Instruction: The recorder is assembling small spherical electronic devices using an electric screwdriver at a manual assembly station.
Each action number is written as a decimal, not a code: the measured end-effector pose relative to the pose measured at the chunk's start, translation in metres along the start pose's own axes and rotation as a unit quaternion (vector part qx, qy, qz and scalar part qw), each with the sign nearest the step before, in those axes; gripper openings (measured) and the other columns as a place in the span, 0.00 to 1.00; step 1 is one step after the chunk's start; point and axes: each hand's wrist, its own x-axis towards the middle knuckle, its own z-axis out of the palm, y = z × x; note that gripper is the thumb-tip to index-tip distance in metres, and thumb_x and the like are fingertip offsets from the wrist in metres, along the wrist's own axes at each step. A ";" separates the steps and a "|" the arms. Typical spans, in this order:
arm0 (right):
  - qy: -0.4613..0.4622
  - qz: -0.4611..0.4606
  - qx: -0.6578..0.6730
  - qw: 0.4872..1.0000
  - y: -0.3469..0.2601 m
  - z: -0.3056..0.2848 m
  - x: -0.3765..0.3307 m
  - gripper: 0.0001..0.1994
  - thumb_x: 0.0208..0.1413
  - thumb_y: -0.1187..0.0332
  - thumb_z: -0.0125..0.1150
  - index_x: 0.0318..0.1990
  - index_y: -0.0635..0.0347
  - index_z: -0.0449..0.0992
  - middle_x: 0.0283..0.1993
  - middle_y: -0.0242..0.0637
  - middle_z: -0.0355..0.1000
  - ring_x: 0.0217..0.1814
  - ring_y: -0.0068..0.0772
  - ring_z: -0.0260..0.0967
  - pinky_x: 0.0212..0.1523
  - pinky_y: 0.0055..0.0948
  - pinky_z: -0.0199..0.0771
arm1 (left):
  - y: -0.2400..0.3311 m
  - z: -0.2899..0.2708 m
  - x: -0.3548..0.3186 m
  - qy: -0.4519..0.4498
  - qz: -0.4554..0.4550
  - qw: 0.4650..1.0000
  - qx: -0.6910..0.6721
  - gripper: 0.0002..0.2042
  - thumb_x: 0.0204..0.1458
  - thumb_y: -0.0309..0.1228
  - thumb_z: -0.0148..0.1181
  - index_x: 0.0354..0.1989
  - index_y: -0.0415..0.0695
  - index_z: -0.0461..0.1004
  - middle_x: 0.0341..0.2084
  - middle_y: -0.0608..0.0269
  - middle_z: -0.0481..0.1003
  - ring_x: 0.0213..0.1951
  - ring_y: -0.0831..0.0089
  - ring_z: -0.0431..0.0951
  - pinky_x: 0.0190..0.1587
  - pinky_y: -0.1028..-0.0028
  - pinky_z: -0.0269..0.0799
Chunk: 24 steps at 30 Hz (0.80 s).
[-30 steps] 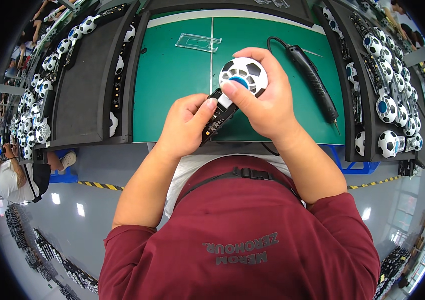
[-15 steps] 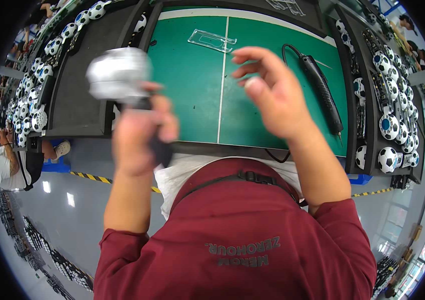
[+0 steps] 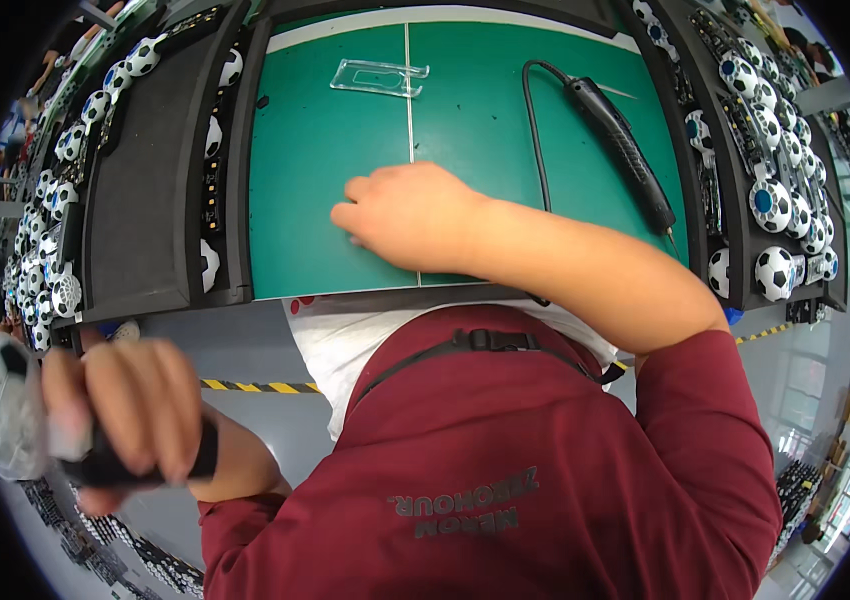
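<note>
While the left hand (image 3: 130, 405) is held low and well off to the left of the tabletop (image 3: 325, 190), its fingers are curled tight around a black handle-like part (image 3: 145, 462); a round white-and-black ball-patterned unit (image 3: 7, 415) sits at the outer end of that part, just left of the knuckles, blurred by motion; the right hand (image 3: 410, 215) lies palm down on the green mat near the front edge of the tabletop, fingers loosely bent and pointing left; whether anything is under those fingers cannot be told; a clear plastic holder (image 3: 377, 78) lies flat on the mat beyond the right hand, apart from it; a black pen-shaped corded tool (image 3: 623, 150) lies diagonally to the right of the right hand, not touched; trays of similar ball-patterned units (image 3: 780, 190) flank the mat on both sides.
</note>
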 end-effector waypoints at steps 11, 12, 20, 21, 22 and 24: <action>0.079 0.109 0.228 0.964 0.024 -0.063 -0.039 0.27 0.54 0.54 0.71 0.57 0.57 0.76 0.55 0.43 0.77 0.54 0.42 0.76 0.53 0.39 0.78 | -0.019 0.003 -0.002 0.287 -0.076 0.880 0.371 0.39 0.41 0.29 0.74 0.65 0.42 0.63 0.26 0.63 0.72 0.25 0.73 0.75 0.28 0.79 0.68; 0.079 0.107 0.229 0.964 0.011 -0.055 -0.046 0.27 0.54 0.54 0.71 0.57 0.57 0.76 0.55 0.43 0.77 0.54 0.42 0.76 0.53 0.39 0.78 | -0.044 0.005 0.003 0.316 -0.153 0.833 0.428 0.40 0.41 0.28 0.74 0.67 0.41 0.62 0.28 0.61 0.74 0.27 0.70 0.76 0.29 0.77 0.71; 0.344 -0.012 0.706 0.620 -0.007 -0.062 -0.084 0.28 0.59 0.51 0.58 0.58 0.65 0.75 0.60 0.52 0.74 0.60 0.45 0.71 0.64 0.40 0.66 | -0.130 0.012 0.047 0.092 -0.022 0.773 0.628 0.52 0.37 0.24 0.73 0.75 0.34 0.49 0.61 0.47 0.69 0.53 0.50 0.75 0.56 0.63 0.73; 0.304 -0.055 0.482 0.820 0.028 -0.120 -0.117 0.25 0.62 0.51 0.52 0.56 0.63 0.75 0.59 0.52 0.74 0.60 0.45 0.71 0.64 0.41 0.66 | -0.125 0.007 0.052 0.091 0.042 0.760 0.642 0.50 0.38 0.23 0.72 0.74 0.35 0.51 0.60 0.48 0.70 0.52 0.53 0.75 0.57 0.64 0.72; 0.421 0.030 0.082 0.903 0.016 -0.147 -0.141 0.26 0.62 0.50 0.52 0.54 0.66 0.75 0.51 0.51 0.77 0.53 0.50 0.76 0.60 0.49 0.75 | -0.118 -0.003 0.046 0.098 0.038 0.756 0.646 0.50 0.38 0.23 0.72 0.74 0.35 0.51 0.60 0.48 0.70 0.52 0.53 0.75 0.57 0.64 0.72; 0.369 -0.017 0.250 0.895 0.000 -0.155 -0.152 0.21 0.62 0.54 0.55 0.51 0.63 0.75 0.46 0.47 0.77 0.49 0.45 0.76 0.57 0.44 0.76 | -0.093 -0.023 0.026 0.168 -0.017 0.756 0.632 0.51 0.43 0.25 0.69 0.76 0.37 0.45 0.59 0.48 0.69 0.54 0.62 0.74 0.58 0.65 0.70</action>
